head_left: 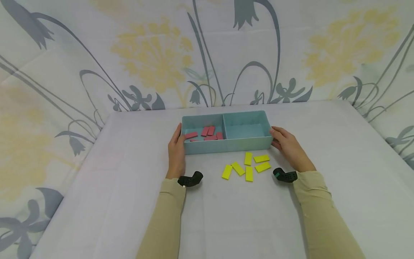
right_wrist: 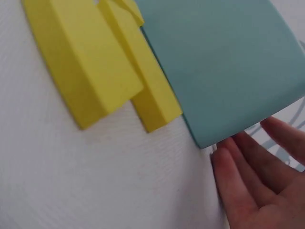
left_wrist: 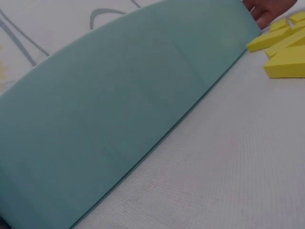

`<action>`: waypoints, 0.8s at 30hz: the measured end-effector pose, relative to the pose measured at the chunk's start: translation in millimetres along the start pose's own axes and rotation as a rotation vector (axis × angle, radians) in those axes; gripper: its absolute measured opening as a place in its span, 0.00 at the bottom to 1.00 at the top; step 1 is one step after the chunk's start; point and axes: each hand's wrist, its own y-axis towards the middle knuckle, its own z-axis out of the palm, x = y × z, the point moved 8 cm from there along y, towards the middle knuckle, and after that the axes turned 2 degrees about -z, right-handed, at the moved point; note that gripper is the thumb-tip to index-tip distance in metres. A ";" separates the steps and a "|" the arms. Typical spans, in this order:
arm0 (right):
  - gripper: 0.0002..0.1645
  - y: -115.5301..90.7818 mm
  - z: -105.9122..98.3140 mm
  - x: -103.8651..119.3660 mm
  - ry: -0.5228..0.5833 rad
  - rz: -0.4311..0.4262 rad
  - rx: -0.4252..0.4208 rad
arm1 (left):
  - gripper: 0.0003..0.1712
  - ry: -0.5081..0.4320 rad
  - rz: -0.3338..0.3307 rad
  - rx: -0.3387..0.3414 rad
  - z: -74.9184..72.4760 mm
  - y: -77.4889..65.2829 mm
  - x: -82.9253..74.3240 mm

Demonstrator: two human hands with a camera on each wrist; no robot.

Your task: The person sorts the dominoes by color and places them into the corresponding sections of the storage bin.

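A teal two-compartment box sits on the table between both hands. At its left end, my left hand lays its fingers along the side wall, with the thumb at the front corner. My right hand touches the opposite end; in the right wrist view its fingers reach fairly straight to the end wall near the bottom corner. Several pink blocks lie in the left compartment. The right compartment shows only its bare floor. In the left wrist view the long front wall hides the box's inside.
Several yellow blocks lie loose on the white-covered table, in front of the box's right half. Behind the table hangs a flower-patterned cloth. Each wrist carries a small black camera.
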 end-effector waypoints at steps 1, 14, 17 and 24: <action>0.46 0.0 -0.3 -0.5 -0.007 0.007 0.003 | 0.28 -0.006 0.000 0.003 0.2 0.6 0.2; 0.46 -8.1 -2.5 2.3 -0.043 -0.025 0.093 | 0.29 -0.026 0.014 0.011 -0.1 1.9 -1.5; 0.45 -10.9 -7.0 0.4 -0.081 -0.034 0.106 | 0.29 -0.031 0.019 0.016 0.3 2.8 -0.8; 0.33 -14.5 -14.4 -10.4 -0.144 -0.038 0.144 | 0.29 -0.049 0.023 0.018 -3.9 13.7 14.7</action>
